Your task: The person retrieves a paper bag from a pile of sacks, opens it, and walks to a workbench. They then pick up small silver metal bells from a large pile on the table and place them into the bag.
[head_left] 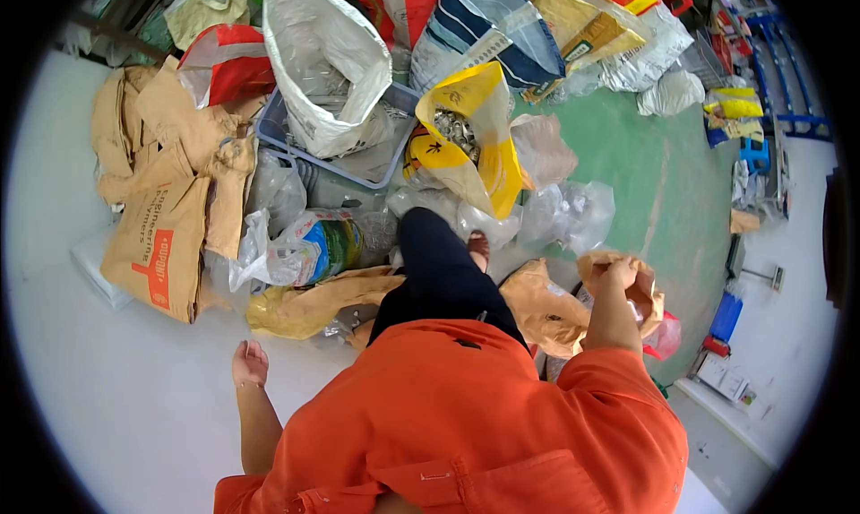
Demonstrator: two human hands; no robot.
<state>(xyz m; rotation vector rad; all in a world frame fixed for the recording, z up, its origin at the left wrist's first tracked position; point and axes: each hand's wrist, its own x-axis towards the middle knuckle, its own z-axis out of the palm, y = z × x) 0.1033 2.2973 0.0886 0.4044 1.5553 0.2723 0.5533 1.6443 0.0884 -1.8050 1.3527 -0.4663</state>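
Note:
My right hand (618,270) is closed on the rim of a brown paper sack (651,292) at the right. The sack's mouth gapes, and something pale and clear shows inside it. Just left of it lies another crumpled brown paper sack (545,310). My left hand (251,363) hangs free over the pale floor with its palm up. Its fingers are loosely bent and hold nothing. Nearest to it is a yellowish-brown crumpled sack (309,306) with clear plastic by it.
Ahead, a white woven sack (309,61) stands in a grey-blue crate (390,155). A yellow bag (470,124) holds small metallic pieces. Flattened brown paper bags (166,223) pile up at left. Clear plastic bags (582,214) lie on the green floor (685,209). Blue racking (784,75) stands far right.

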